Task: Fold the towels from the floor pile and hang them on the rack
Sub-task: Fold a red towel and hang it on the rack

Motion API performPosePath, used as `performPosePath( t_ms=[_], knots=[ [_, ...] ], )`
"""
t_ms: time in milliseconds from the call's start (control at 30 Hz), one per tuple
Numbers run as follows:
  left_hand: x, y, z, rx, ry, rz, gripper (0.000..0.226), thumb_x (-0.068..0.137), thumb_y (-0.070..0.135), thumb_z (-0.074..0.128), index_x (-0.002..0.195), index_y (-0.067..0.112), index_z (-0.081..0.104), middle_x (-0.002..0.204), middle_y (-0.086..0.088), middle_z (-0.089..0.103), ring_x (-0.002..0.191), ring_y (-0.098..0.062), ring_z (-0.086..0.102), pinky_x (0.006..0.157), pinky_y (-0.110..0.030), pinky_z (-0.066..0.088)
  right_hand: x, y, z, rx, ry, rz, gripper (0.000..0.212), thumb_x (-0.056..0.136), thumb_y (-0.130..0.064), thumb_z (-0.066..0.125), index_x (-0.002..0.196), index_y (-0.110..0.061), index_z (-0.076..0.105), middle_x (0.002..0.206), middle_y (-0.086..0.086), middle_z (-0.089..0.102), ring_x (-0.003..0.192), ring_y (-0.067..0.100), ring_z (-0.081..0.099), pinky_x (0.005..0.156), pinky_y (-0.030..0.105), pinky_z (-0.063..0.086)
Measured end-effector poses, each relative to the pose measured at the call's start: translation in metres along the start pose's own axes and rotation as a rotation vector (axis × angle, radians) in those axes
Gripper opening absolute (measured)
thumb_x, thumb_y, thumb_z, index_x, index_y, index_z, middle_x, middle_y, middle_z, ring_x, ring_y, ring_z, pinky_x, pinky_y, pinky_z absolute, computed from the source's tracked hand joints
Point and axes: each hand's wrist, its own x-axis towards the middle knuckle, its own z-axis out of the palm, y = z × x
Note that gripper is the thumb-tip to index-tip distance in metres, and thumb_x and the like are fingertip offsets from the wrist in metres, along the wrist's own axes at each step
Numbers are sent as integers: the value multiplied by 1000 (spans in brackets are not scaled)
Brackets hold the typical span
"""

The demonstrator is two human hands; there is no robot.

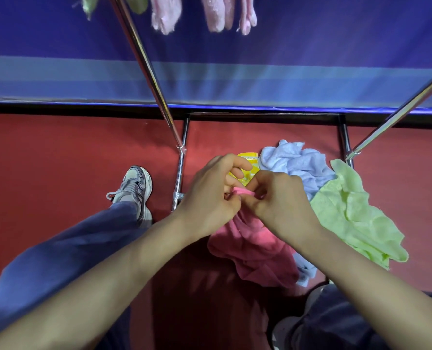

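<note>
1. Head view: left hand [211, 195] and right hand [276, 198] meet, fingers curled, both pinching the top edge of a pink towel [255, 251].
2. Pink towel hangs below the hands onto the red floor [58, 152].
3. Right of the hands: green towel [356, 215]; beyond them: pale blue towel [298, 162].
4. Rack [144, 61] rises beyond the left hand.

The rack [144, 59] is gleaming, smooth polished metal; the pink towel [255, 248], green towel [356, 218] and pale blue towel [298, 162] are looking fluffy, matt cloth.
</note>
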Motion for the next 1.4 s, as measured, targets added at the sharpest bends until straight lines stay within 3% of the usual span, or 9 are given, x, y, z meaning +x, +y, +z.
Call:
performPosePath(
  t_ms=[167, 333, 433, 533, 733, 867, 1067, 1200, 1400],
  knots=[
    [2, 0, -7, 29, -42, -35, 41, 70, 10, 66, 110, 19, 66, 103, 4, 67, 95, -9, 64, 81, -21, 52, 0, 0, -1, 38, 31, -5, 20, 83, -31, 75, 70, -23, 62, 53, -7, 59, 56, 14, 58, 66, 26, 41],
    [7, -3, -16, -49, -129, -148, 23, 77, 6, 76, 96, 18, 71, 92, -7, 73, 80, -10, 64, 85, -35, 56, -1, 1, -1, 61, 52, -30, 19, 84, -34, 75, 74, -22, 65, 57, -6, 63, 57, 13, 60, 67, 32, 44],
    [8, -2, -18, -75, -125, -162, 21, 81, -2, 76, 95, 13, 71, 85, -7, 70, 75, -8, 62, 77, -25, 54, -1, -1, 0, 90, 71, -40, 19, 82, -30, 77, 82, -24, 58, 57, -6, 61, 58, 15, 59, 65, 36, 46],
    [9, -2, -21, -110, -98, -192, 18, 84, -3, 73, 98, 7, 71, 86, -11, 70, 75, -8, 63, 73, -16, 52, -2, -2, -2, 117, 87, -55, 33, 79, -23, 78, 85, -25, 46, 58, -4, 57, 57, 17, 54, 61, 35, 42],
    [8, -2, -20, -116, -70, -184, 18, 83, -4, 73, 97, 7, 71, 93, -21, 71, 74, -10, 63, 71, -18, 53, -1, 0, -1, 93, 57, -80, 21, 80, -17, 76, 83, -23, 56, 62, -3, 61, 57, 16, 57, 66, 36, 44],
    [9, -3, -21, -127, -85, -206, 24, 82, -3, 74, 101, 11, 69, 93, -19, 71, 74, -14, 65, 72, -24, 53, -1, 2, -1, 77, 60, -81, 15, 81, -19, 77, 84, -23, 63, 65, -3, 64, 60, 16, 59, 68, 35, 45],
    [8, -1, -23, -103, -111, -176, 32, 80, -7, 70, 103, 16, 67, 86, -7, 70, 66, -13, 63, 65, -20, 52, -1, 4, 0, 53, 50, -112, 14, 83, -21, 76, 86, -25, 63, 67, -4, 63, 62, 16, 57, 67, 34, 43],
    [6, -2, -19, -39, -105, -113, 32, 78, 2, 70, 104, 21, 66, 87, -4, 71, 68, -19, 68, 73, -35, 58, -1, 5, 1, 38, 46, -108, 13, 84, -24, 75, 87, -25, 62, 69, -5, 62, 65, 17, 59, 68, 35, 44],
    [5, -2, -18, 21, -101, -90, 39, 78, -5, 68, 105, 22, 66, 85, 2, 69, 72, -19, 72, 67, -18, 53, 0, 5, 3, 47, 54, -122, 14, 86, -28, 75, 84, -24, 62, 71, -7, 63, 65, 17, 60, 67, 38, 50]
  ],
)
